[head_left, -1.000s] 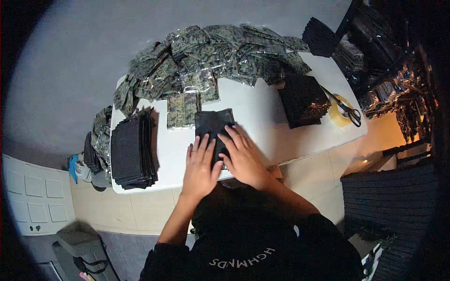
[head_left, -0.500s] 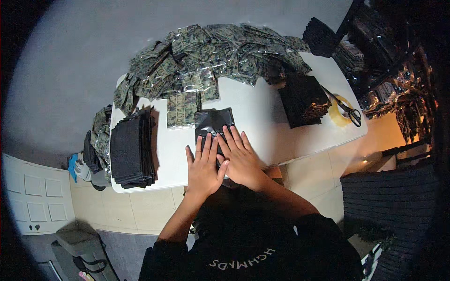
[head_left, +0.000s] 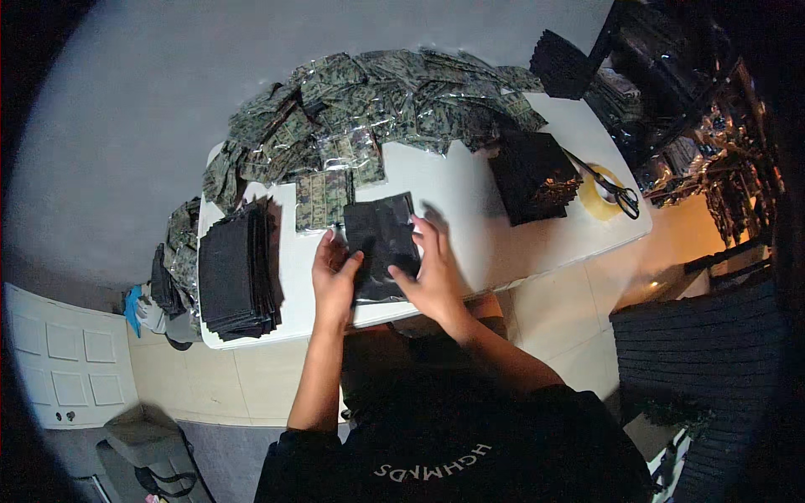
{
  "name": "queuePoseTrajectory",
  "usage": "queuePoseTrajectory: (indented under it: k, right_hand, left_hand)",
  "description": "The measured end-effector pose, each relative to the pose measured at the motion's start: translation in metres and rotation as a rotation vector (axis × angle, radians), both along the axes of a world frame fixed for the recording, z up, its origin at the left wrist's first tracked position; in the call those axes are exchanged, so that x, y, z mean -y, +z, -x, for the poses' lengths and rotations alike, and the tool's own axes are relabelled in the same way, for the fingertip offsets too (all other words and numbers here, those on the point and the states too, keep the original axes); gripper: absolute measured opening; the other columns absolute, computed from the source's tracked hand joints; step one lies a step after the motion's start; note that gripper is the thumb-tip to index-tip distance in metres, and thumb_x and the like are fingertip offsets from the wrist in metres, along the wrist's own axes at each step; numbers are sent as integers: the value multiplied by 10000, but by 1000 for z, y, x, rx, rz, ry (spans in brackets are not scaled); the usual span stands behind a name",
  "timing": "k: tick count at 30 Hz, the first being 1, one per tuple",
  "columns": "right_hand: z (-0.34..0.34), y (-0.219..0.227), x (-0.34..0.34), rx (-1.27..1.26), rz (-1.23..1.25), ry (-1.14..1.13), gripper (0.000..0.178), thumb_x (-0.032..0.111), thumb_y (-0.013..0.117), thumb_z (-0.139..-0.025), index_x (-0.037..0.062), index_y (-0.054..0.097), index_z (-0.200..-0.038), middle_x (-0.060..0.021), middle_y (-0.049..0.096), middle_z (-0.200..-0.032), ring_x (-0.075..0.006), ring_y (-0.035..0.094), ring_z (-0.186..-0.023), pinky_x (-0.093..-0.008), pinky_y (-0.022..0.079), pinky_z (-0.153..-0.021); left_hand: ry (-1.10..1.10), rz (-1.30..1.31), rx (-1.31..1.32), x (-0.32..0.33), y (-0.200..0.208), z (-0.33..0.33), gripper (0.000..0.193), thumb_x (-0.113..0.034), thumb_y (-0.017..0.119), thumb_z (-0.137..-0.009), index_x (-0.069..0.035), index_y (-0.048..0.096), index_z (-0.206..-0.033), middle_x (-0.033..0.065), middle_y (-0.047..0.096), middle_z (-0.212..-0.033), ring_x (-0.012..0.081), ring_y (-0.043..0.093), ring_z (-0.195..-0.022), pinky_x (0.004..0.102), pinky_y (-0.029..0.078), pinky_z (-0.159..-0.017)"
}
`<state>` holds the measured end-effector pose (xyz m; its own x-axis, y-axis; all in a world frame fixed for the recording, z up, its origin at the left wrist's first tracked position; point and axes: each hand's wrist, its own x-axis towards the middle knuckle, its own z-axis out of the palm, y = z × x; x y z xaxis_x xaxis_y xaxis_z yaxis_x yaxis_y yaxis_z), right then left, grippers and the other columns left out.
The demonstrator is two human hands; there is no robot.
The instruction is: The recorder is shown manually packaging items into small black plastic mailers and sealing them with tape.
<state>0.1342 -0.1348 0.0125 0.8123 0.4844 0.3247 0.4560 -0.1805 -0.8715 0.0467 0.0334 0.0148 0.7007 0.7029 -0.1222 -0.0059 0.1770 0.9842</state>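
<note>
A flat black packet (head_left: 381,243), with a sheen like clear plastic over dark folded cloth, is at the near edge of the white table (head_left: 470,243). My left hand (head_left: 334,277) grips its left side, the thumb on top and the fingers curled at the edge. On the opposite side, my right hand (head_left: 432,272) has its thumb on the packet's face and its fingers around the right edge. Just beyond the left hand lies a camouflage-patterned packet (head_left: 321,201) in clear plastic. Whether the black packet touches the tabletop, I cannot tell.
Many camouflage packets (head_left: 402,92) are heaped along the far side. A stack of black folded cloth (head_left: 235,272) stands at the left, another black stack (head_left: 532,176) at the right. Scissors (head_left: 619,199) rest on a yellowish tape roll (head_left: 597,201) near the right edge.
Both hands were lying flat, fingers outstretched, on the black packet. They have moved apart to its two sides and now grip it, leaving more of its face visible.
</note>
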Motion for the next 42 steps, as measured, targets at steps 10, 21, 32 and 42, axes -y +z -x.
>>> queuePoseTrajectory:
  k: [10, 21, 32, 42]
  right_hand:
    - [-70, -2, -4, -329, -166, 231, 552, 111, 850, -972, 23, 581, -1446, -93, 746, -1071, -142, 704, -931, -317, 565, -824]
    - [-87, 110, 30, 244, -91, 562, 154, -57, 713, -903, 29, 715, -1031, -129, 731, -1146, -254, 702, -1165, -395, 553, -1000]
    - [-52, 12, 62, -7, 221, 432, 259, 80, 779, -991, 25, 724, -1238, -151, 748, -1117, -270, 755, -988, -392, 601, -839]
    - [-57, 2, 44, -4, 474, 391, 280, 273, 819, -985, 17, 778, -1091, -163, 799, -913, -281, 778, -828, -403, 590, -779]
  left_hand:
    - [-116, 81, 73, -31, 22, 5, 71, -26, 836, -978, -34, 788, -1029, -68, 693, -899, 46, 627, -869, 223, 477, -804]
    - [-362, -1054, 209, -23, 125, 62, 274, 10, 848, -775, -31, 772, -1035, 125, 750, -1080, 279, 692, -1061, 410, 536, -967]
    - [-84, -911, -265, -38, 33, 44, 216, -140, 796, -985, 9, 789, -1141, 181, 787, -1080, 275, 743, -940, 375, 573, -874]
    - [-80, -1140, -671, -46, 6, -17, 502, -431, 714, -1036, 63, 784, -1091, 305, 779, -944, 511, 745, -917, 562, 588, -851]
